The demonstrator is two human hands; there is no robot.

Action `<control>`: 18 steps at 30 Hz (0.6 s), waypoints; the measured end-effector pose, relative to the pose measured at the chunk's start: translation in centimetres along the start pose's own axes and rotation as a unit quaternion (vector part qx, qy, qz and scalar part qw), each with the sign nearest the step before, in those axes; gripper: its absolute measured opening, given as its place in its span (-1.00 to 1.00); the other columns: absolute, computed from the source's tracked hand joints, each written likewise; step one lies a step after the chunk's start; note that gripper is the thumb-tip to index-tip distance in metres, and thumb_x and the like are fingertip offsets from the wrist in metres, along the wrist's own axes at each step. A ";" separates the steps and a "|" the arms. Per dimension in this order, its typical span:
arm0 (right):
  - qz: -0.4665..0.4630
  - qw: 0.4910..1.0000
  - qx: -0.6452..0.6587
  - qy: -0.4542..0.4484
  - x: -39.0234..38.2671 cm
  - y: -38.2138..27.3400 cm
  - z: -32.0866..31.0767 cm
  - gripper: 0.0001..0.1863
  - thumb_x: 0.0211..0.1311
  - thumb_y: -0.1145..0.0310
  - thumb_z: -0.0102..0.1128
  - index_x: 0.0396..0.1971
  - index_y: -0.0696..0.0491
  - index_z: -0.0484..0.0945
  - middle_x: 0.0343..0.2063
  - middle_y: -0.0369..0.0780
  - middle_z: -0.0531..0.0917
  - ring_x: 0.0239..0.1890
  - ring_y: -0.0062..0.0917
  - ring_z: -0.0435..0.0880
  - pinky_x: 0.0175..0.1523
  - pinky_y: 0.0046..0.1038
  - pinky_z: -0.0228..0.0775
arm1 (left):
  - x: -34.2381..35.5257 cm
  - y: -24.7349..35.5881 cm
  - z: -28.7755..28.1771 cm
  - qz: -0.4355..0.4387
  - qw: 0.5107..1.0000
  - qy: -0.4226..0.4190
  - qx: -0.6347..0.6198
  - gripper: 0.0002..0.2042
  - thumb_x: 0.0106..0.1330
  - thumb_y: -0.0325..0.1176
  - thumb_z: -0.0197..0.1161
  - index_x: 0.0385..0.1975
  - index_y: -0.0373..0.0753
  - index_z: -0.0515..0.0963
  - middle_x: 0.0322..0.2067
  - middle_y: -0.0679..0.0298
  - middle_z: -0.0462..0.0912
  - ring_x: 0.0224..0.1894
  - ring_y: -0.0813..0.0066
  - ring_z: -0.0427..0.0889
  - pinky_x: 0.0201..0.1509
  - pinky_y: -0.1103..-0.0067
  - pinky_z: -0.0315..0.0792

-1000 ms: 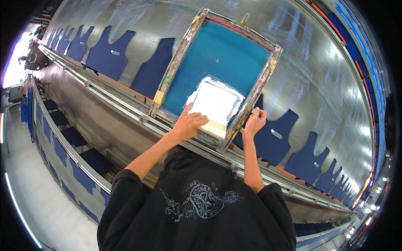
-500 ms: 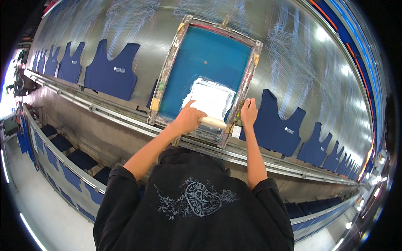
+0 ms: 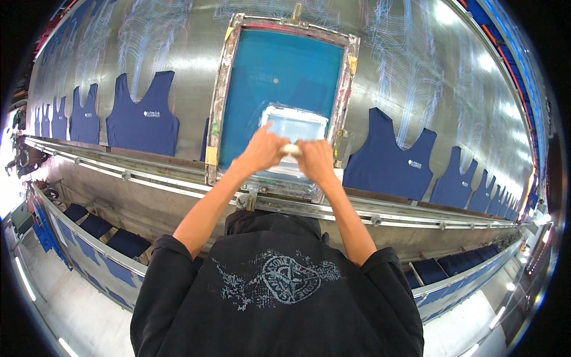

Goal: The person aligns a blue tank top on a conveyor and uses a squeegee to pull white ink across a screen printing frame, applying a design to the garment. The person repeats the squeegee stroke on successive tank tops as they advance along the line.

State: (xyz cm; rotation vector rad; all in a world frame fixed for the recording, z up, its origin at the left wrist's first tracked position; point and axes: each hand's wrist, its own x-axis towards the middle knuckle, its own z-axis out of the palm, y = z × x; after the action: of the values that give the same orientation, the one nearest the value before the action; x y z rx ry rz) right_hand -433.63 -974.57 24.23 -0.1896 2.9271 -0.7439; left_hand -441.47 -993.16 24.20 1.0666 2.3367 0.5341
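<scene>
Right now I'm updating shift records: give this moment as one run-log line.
left hand, right hand: gripping pale bar | white patch: on framed blue screen | navy garment pieces: both sides

Long metal counter (image 3: 193,44) spans upper frame. Navy cloth pieces (image 3: 143,125) left and right; framed blue screen (image 3: 288,74) upper centre.

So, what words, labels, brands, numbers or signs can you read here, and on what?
Wording isn't copied out here, only located:
Black top: faded pale round emblem with lettering.
Large navy piece left of the framed screen: small white lettering.
Right-hand large navy piece: small white lettering.
Farther navy pieces: white marks, too small to read.
</scene>
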 end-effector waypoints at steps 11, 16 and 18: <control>-0.003 0.998 -0.042 0.048 5.0 1.3 -2.4 -0.83 0.05 0.29 0.48 -0.38 0.00 0.70 -0.55 -0.11 0.68 -0.40 -0.12 0.66 -0.18 -0.15 0.39 | 4.4 -2.2 -3.8 0.055 0.996 0.065 0.018 -0.93 0.22 -0.30 0.30 -0.35 -0.04 0.68 -0.47 0.14 0.71 -0.22 0.09 0.71 0.43 0.06 0.22; 0.034 0.999 -0.017 -0.036 -0.1 -1.3 -0.3 -0.83 0.06 0.29 0.48 -0.34 -0.03 0.73 -0.54 -0.12 0.69 -0.37 -0.17 0.65 -0.10 -0.17 0.36 | -0.6 -0.3 -0.2 0.016 0.999 0.030 -0.025 -0.93 0.23 -0.30 0.28 -0.36 -0.04 0.68 -0.46 0.14 0.72 -0.19 0.12 0.72 0.44 0.06 0.22; 0.020 0.999 -0.031 -0.005 0.8 -0.8 -1.2 -0.84 0.06 0.29 0.47 -0.34 -0.03 0.72 -0.54 -0.13 0.69 -0.37 -0.18 0.65 -0.11 -0.16 0.35 | 0.4 -0.6 -1.0 0.026 0.998 0.048 -0.010 -0.92 0.22 -0.31 0.28 -0.35 -0.03 0.69 -0.45 0.15 0.73 -0.18 0.13 0.72 0.45 0.07 0.22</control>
State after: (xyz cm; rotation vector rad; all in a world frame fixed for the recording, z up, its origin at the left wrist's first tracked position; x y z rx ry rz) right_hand -434.51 -974.86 25.62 -0.1386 2.9374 -0.6449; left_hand -442.61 -993.35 24.56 1.1187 2.3859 0.6403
